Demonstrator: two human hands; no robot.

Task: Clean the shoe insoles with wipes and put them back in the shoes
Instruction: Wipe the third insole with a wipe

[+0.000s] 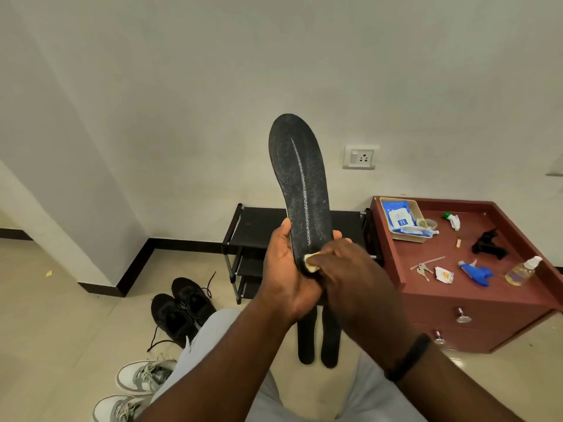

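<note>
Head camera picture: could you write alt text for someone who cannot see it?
A person's left hand holds a black insole upright while the right hand presses a pale wipe against its lower end. Below, two more insoles lie on the floor beside black shoes and white sneakers; a red cabinet stands right.

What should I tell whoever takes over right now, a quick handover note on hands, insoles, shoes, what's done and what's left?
Left hand grips the raised insole at its lower end.
Right hand presses a wipe against that insole near the heel.
Two more insoles lie on the floor below the hands.
Black shoes and white sneakers sit on the floor to the left; wipes pack is in the tray on the red cabinet.
Done: wiping under way on this insole.
Left: finish wiping, clean the others if needed, refit insoles in the shoes.
</note>
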